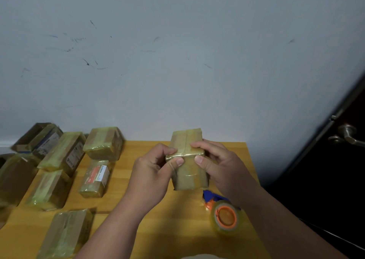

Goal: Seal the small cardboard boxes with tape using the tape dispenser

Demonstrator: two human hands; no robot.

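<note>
- The wall (177, 51) was scuffed and grey, with a dark door (335, 160) at the right edge.
- The desk (148, 229) was yellow wood and carried everything.
- A cluster of taped boxes (65, 152) lay on the desk's left side, well apart from the hands.
- One box (187, 160) was held above the desk's middle, already wrapped in yellowish tape.
- The left hand (154, 170) had its grip clamped on the box's left edge, thumb pressing the tape at the near top edge.
- The right hand (219, 164) had its grip clamped on the right side, thumb on the same edge and fingers across the top.
- The dispenser (223, 213) lay on the desk just below the right wrist, untouched, with its clear roll on an orange hub.
- The step looked like smoothing tape; it would go best by running both thumbs outward along the edge, firmly, so no bubbles or lifted corners remained.
</note>
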